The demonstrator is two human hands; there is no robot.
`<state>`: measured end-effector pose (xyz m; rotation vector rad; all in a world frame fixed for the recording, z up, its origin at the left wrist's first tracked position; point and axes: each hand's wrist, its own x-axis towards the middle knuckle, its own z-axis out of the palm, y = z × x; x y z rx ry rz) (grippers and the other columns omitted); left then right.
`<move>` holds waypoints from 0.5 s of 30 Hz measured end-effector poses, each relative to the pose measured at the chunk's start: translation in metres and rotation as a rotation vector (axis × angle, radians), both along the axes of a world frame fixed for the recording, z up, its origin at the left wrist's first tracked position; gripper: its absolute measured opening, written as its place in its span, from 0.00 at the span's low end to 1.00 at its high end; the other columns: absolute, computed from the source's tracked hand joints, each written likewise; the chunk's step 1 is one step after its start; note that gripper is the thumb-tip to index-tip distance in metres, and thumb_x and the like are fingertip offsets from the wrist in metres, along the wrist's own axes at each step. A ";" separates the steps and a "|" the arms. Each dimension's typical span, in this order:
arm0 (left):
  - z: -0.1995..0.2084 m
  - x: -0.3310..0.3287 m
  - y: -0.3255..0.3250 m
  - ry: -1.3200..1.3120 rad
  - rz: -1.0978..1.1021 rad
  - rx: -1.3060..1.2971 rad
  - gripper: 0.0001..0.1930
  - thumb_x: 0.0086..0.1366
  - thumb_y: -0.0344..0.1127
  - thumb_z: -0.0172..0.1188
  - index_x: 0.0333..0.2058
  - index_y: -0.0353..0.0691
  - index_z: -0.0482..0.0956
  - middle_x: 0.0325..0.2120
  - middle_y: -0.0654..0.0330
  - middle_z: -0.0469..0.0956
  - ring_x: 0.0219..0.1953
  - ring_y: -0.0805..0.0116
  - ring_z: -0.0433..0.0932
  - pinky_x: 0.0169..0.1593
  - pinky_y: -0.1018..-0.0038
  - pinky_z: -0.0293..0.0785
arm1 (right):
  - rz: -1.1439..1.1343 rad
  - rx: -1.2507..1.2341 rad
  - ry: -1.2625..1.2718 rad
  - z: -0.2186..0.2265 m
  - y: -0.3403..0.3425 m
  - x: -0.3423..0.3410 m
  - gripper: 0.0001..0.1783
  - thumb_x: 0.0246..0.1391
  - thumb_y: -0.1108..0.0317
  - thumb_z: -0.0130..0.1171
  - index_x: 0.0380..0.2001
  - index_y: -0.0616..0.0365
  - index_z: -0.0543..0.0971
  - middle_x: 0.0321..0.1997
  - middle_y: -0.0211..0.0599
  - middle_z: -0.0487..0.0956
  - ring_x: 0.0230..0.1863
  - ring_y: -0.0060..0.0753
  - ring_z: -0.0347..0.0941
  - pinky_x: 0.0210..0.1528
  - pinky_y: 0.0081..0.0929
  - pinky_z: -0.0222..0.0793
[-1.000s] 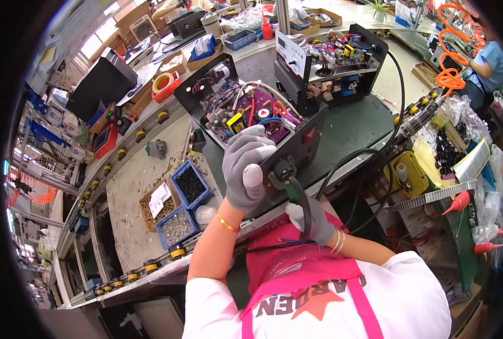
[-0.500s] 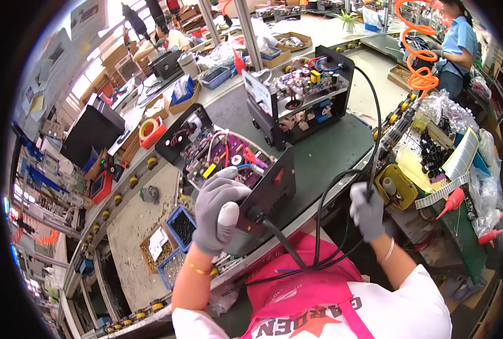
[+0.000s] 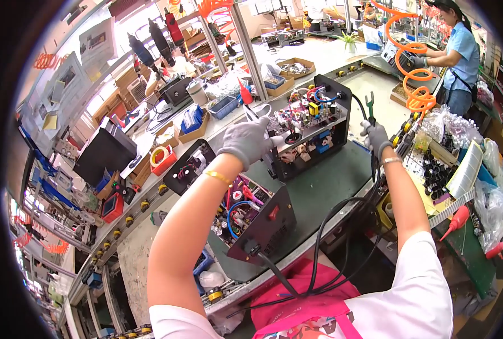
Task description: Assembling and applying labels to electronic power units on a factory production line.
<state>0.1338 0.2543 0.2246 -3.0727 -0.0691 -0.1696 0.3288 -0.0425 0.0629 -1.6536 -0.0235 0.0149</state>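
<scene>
Left hand [image 3: 247, 142], in a grey glove, is at the upper front edge of the far unit [image 3: 317, 131], an opened black case full of wires and boards; whether its fingers are clamped there or only rest, I cannot tell from where I stand. The right hand [image 3: 377, 138], gloved the same, is closed on the black cable [image 3: 374, 165], and above this grip a green forked end [image 3: 370, 106] points upward. Below, the cable falls in loose loops beside the near unit [image 3: 268, 229], which sits on the worktop [image 3: 325, 183], open also, with a red switch [image 3: 273, 212] on its dark panel.

In my judgement, the cable is bendable but somewhat springy, and its weight may pull downward, so it is better taken close to its end. Both units seem rather heavy and stiff in the case, while the bare boards look fragile; I would hold the case by its panel edges and avoid the wires.

The worktop is green and looks smooth. Along the line run yellow and black rollers [image 3: 129, 221]. Further away, an orange coiled hose [image 3: 418, 73] hangs near a co-worker [image 3: 460, 53] in a blue shirt, and the room is bright.
</scene>
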 end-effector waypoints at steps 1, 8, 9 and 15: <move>-0.007 0.012 0.001 0.027 0.021 0.035 0.29 0.57 0.59 0.54 0.50 0.45 0.70 0.31 0.50 0.79 0.37 0.52 0.78 0.41 0.59 0.70 | 0.009 -0.032 -0.014 0.009 0.002 -0.018 0.18 0.57 0.54 0.52 0.38 0.59 0.73 0.20 0.32 0.72 0.08 0.20 0.60 0.08 0.20 0.51; -0.005 0.024 0.039 -0.084 0.051 0.022 0.24 0.49 0.51 0.63 0.47 0.56 0.73 0.34 0.57 0.80 0.40 0.54 0.78 0.42 0.62 0.71 | 0.140 -0.194 -0.118 0.040 -0.033 -0.147 0.15 0.56 0.58 0.54 0.38 0.60 0.75 0.18 0.27 0.70 0.16 0.17 0.62 0.17 0.20 0.57; -0.005 0.022 0.052 -0.076 0.079 0.050 0.21 0.49 0.43 0.62 0.44 0.51 0.73 0.32 0.54 0.80 0.37 0.54 0.79 0.40 0.62 0.72 | 0.172 -0.124 -0.031 0.039 -0.028 -0.176 0.13 0.57 0.61 0.52 0.40 0.59 0.75 0.18 0.25 0.70 0.16 0.17 0.63 0.18 0.20 0.57; -0.009 0.036 0.087 -0.253 0.044 0.315 0.21 0.50 0.44 0.65 0.41 0.46 0.70 0.29 0.55 0.79 0.36 0.56 0.79 0.35 0.61 0.72 | 0.537 -0.204 0.036 0.058 -0.047 -0.290 0.16 0.59 0.66 0.50 0.48 0.61 0.73 0.20 0.25 0.72 0.12 0.13 0.63 0.16 0.15 0.58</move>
